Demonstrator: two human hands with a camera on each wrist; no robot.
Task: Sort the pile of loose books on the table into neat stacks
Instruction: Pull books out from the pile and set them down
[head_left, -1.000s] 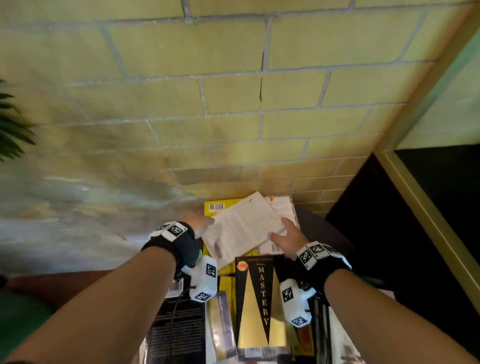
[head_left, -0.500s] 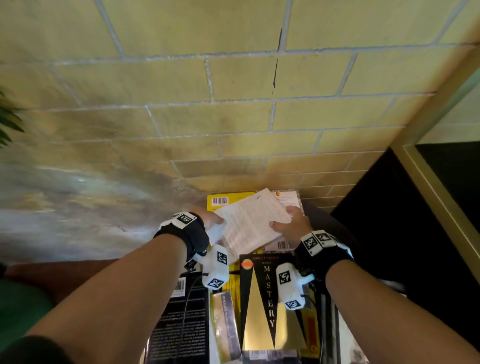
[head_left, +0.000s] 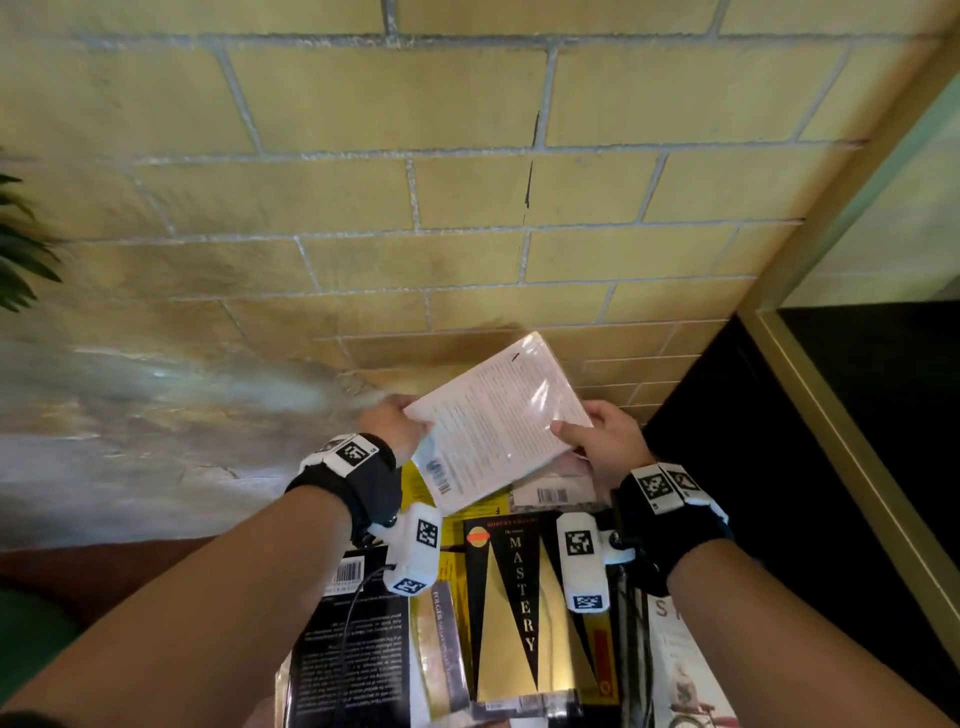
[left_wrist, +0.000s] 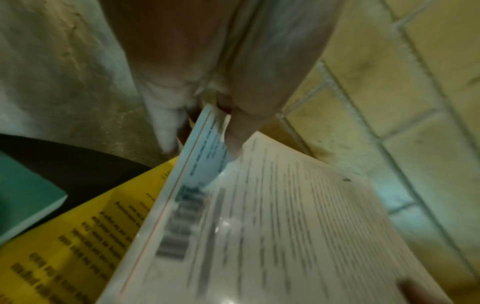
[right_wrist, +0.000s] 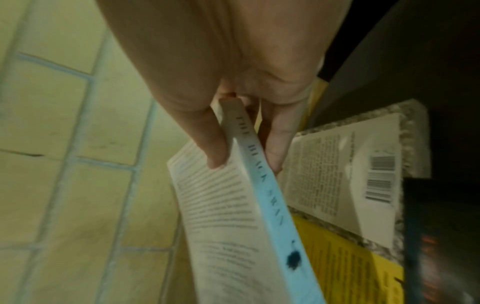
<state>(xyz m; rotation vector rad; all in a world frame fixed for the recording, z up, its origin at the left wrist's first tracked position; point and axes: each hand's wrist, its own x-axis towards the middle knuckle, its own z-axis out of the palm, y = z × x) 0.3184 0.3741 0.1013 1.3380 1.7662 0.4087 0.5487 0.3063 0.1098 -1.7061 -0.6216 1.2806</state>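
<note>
A white paperback (head_left: 493, 426) with a pale blue spine, back cover up, is held tilted in the air above the far books. My left hand (head_left: 396, 426) pinches its left edge, thumb on top (left_wrist: 233, 131). My right hand (head_left: 597, 436) pinches its spine edge (right_wrist: 262, 185), thumb on the cover and fingers under it. Below lie a yellow book (head_left: 415, 483) and a pale book with a barcode (right_wrist: 345, 174). Nearer me lie the black-and-gold Mastery book (head_left: 519, 613), a black book (head_left: 353, 660) and a slim gold-spined book (head_left: 441, 654).
A yellow brick wall (head_left: 467, 208) stands right behind the books. A dark panel (head_left: 779, 467) and a wooden frame (head_left: 857, 457) close off the right. A white book (head_left: 685, 670) lies at the near right, a teal object (left_wrist: 23, 195) at the left, plant leaves (head_left: 15, 249) far left.
Both hands have lifted the white paperback up off the far books and raised it higher against the wall. The books on the table have not moved.
</note>
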